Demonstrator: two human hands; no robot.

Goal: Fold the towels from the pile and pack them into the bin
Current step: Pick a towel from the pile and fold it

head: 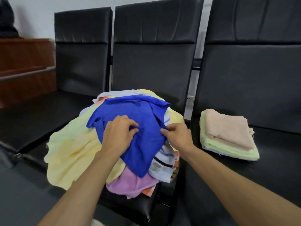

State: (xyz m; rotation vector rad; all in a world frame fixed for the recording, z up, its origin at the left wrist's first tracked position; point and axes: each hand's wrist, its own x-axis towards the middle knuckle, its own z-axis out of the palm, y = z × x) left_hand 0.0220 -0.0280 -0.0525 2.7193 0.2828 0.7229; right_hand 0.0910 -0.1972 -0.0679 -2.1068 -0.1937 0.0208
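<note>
Found blue towel [146,139] uppermost on the pile [91,141], crumpled and draped over its crest and near slope. Recorded left hand [120,132] on the towel's middle, fingers curled, thumb and forefinger bunching a fold of the blue cloth. Recorded right hand [177,136] at the towel's right edge, pinching that edge between thumb and forefinger, other fingers curled under. Beneath the blue towel, logged yellow towel [70,157] spilling off the left side, purple towel [130,183] at the near foot, and striped towel [162,163], bearing a label, at the right. Located pile on middle seat [143,207] of three black padded chairs [154,54]. On right seat [276,160], well apart from the pile, noted folded stack [231,150]: peach towel [228,128] on top, pale green layers below. Further out, logged wooden cabinet [26,62] at far left and wall socket [190,100] between two chair backs.
</note>
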